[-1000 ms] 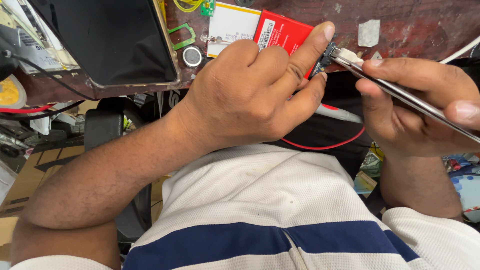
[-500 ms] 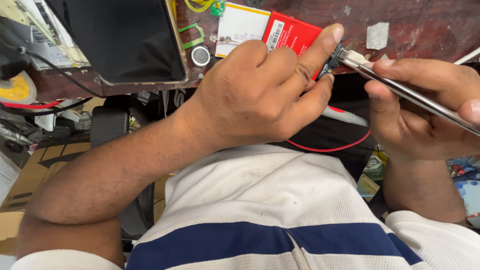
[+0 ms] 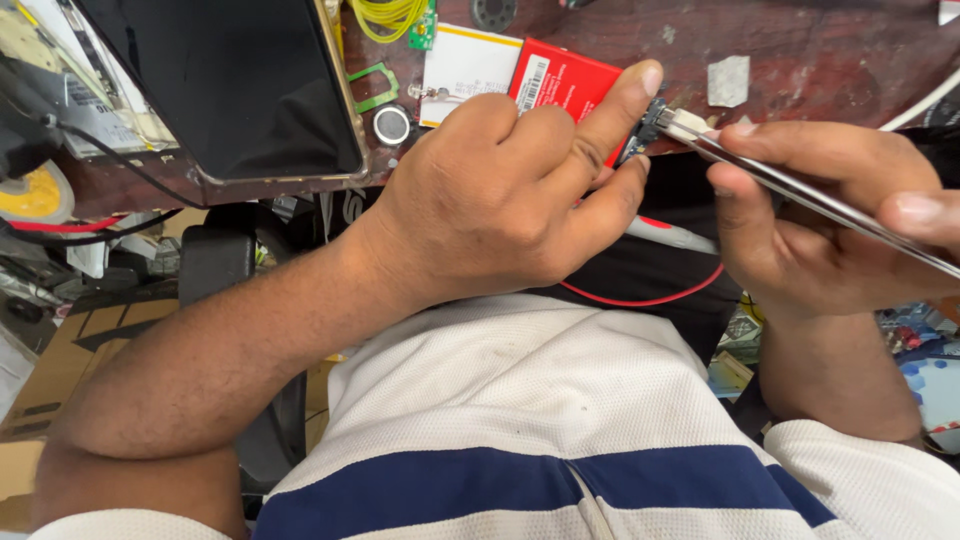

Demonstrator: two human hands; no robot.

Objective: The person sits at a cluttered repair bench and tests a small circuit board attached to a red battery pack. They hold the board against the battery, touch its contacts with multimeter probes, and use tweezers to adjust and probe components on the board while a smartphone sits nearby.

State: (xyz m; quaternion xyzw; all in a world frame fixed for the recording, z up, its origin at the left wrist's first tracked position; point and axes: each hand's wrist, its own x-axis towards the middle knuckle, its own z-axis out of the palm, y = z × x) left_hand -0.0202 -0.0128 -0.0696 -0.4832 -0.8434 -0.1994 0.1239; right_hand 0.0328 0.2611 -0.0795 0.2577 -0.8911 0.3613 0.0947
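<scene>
your counter [image 3: 800, 40] is dark, scuffed wood. on it you have a black-screened tablet [image 3: 230, 85] at the left, a green clip [image 3: 372, 88] and a round metal button [image 3: 391, 125] just beside it, then a white card [image 3: 468, 66] touching a red box [image 3: 562, 82], and a scrap of grey tape [image 3: 728, 80] further right.

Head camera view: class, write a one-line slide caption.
Left hand pinches a small dark part while right hand applies metal tweezers at a cluttered workbench.
</scene>
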